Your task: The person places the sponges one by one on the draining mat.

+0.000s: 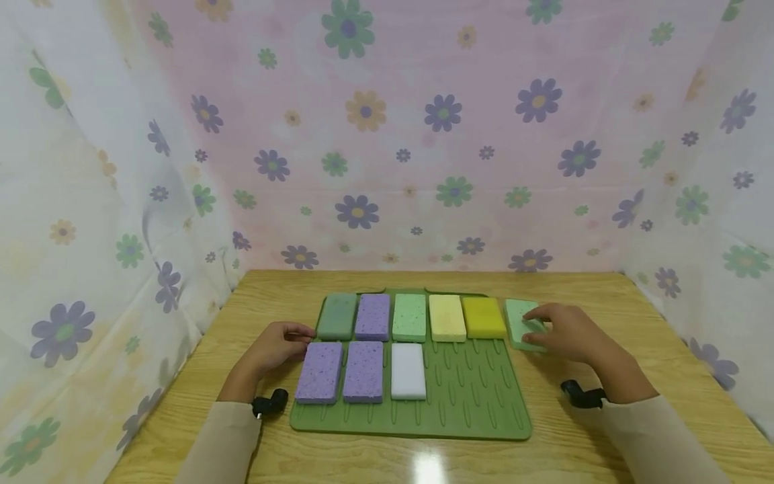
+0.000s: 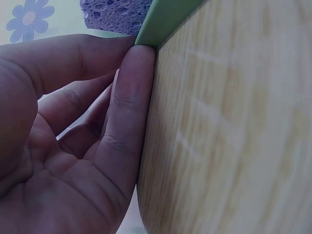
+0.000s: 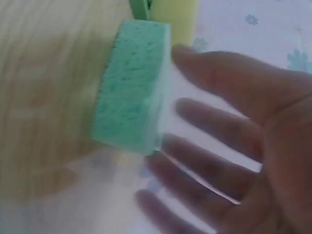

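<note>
My right hand (image 1: 566, 331) spreads its fingers over a light green sponge (image 1: 519, 324) lying on the table right of the green mat (image 1: 471, 403). In the right wrist view the thumb and fingers stand apart above this sponge (image 3: 131, 85); blur hides whether a fingertip touches it. My left hand (image 1: 275, 351) rests at the mat's left edge. The left wrist view has its fingertips against the mat's edge (image 2: 165, 19), beside a purple sponge (image 2: 117, 14). Sponges in dull green (image 1: 338, 316), purple (image 1: 373, 316), light green (image 1: 410, 316), pale yellow (image 1: 447, 317) and yellow (image 1: 484, 317) line the mat's back.
Two purple sponges (image 1: 319, 372) (image 1: 363, 371) and a white sponge (image 1: 408, 371) form the front row on the mat. Underneath is a wooden table (image 1: 351, 464). Flowered cloth (image 1: 417, 128) hangs behind and at both sides.
</note>
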### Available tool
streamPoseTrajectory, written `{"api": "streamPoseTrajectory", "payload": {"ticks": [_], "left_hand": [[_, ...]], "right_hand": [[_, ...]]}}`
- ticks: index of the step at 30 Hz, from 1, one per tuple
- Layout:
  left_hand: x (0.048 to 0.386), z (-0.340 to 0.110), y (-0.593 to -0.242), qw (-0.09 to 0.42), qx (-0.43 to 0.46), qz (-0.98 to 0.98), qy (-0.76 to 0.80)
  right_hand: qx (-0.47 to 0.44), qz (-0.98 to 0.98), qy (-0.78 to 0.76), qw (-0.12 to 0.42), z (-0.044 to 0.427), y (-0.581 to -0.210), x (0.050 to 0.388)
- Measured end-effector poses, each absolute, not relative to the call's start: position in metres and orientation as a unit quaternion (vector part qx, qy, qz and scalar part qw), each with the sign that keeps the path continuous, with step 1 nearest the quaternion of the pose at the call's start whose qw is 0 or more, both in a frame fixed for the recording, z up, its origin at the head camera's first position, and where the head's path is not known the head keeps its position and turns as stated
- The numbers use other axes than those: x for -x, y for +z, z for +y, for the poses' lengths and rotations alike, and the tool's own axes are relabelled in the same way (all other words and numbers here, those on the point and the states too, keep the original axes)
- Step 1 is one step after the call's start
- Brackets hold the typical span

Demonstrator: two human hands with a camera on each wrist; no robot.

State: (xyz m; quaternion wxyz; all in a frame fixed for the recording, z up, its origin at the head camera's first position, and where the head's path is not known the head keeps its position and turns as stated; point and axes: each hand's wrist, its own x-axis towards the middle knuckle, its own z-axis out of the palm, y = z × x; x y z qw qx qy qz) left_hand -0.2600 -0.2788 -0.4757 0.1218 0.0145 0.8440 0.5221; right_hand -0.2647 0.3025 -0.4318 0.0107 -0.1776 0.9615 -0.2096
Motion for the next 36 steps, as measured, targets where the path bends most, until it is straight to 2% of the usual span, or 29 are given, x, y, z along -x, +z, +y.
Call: {"api": "streamPoseTrajectory", "payload": {"ticks": [5,13,20,36], "left_hand": [[0.259,-0.279,-0.475,0.122,-0.020,0.844,0.521],[0.261,-0.279,-0.477,0.119,-0.009,0.845,0.522],[0.260,-0.279,-0.477,0.119,-0.018,0.844,0.523],[0.259,-0.279,-0.475,0.122,-0.023,0.849,0.514]], "right_hand": [[0.160,0.955,-0.249,-0.001,0.312,-0.440,0.272],[0.157,0.940,-0.300,0.046,0.329,-0.456,0.278],[0.156,0.930,-0.325,0.063,0.334,-0.459,0.279],[0.142,0.929,-0.340,0.036,0.338,-0.451,0.277]]}}
